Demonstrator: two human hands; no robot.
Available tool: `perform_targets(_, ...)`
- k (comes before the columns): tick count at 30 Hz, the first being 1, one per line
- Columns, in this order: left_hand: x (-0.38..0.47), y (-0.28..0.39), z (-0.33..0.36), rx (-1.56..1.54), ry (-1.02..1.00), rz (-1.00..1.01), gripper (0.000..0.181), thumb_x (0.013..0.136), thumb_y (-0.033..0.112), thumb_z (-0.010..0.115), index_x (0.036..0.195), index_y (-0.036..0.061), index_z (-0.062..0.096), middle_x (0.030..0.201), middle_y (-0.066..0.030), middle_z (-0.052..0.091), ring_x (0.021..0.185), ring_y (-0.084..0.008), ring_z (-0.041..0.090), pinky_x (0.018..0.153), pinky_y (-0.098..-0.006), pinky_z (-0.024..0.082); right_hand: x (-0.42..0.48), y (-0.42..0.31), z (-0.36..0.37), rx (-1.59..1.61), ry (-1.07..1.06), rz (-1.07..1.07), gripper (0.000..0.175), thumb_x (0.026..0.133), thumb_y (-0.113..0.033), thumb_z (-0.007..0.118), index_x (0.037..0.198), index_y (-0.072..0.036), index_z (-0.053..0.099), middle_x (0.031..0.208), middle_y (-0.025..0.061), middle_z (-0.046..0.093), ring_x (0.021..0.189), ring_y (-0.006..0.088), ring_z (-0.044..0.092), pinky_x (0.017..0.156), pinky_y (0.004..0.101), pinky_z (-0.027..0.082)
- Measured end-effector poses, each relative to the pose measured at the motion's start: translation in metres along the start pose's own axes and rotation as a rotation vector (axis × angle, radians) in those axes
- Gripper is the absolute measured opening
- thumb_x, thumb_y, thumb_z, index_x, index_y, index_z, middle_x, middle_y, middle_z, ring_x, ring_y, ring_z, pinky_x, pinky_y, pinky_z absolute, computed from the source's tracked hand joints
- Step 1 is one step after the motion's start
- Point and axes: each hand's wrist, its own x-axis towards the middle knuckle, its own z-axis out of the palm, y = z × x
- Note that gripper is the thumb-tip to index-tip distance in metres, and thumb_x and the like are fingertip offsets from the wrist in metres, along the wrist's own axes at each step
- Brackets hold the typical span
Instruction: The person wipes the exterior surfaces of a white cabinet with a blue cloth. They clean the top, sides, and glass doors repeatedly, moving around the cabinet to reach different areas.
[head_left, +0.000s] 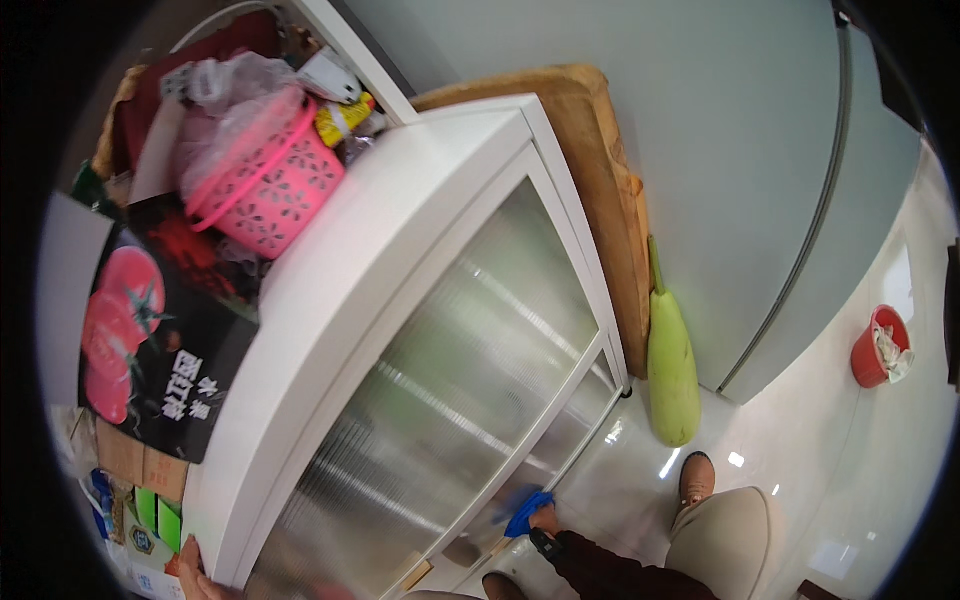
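My right hand (546, 519), in a dark sleeve with a black band at the wrist, presses a blue cloth (528, 514) on the lower glazed panel of a white cabinet (337, 315). The cabinet has ribbed translucent doors (450, 360) in white frames. At the bottom left, my left hand (196, 576) rests on the cabinet's top edge, its fingers partly cut off by the picture's rim; it seems to hold nothing.
On the cabinet stand a pink basket (281, 191) with plastic bags and a black carton (169, 337) picturing tomatoes. A wooden board (592, 195) and green gourd (673, 367) lean by a grey refrigerator (720, 187). A red bin (870, 356) stands at right.
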Motion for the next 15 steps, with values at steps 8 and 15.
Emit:
perform_targets(8, 0.003, 0.021, -0.011, -0.096, -0.027, -0.113, 0.047, 0.101, 0.033, 0.038, 0.111, -0.0046, 0.064, 0.113, -0.0225, 0.066, 0.100, -0.0399, 0.061, 0.090, -0.0444, 0.045, -0.013, -0.058, 0.060, 0.054, 0.041, -0.012, 0.026, 0.102, -0.026, 0.053, 0.119, -0.007, 0.056, 0.097, 0.0065, 0.062, 0.089, 0.0229, 0.062, 0.085, 0.0383, 0.053)
perform_targets(15, 0.011, 0.033, -0.016, -0.114, 0.041, -0.092, 0.040, 0.096, 0.034, 0.044, 0.102, -0.0011, 0.063, 0.107, -0.0206, 0.067, 0.094, -0.0376, 0.061, 0.080, -0.0437, 0.044, -0.054, -0.157, 0.235, -0.869, -0.256, -0.904, 0.029, 0.097, -0.019, 0.059, 0.122, -0.005, 0.055, 0.100, 0.0077, 0.061, 0.092, 0.0232, 0.062, 0.087, 0.0380, 0.052)
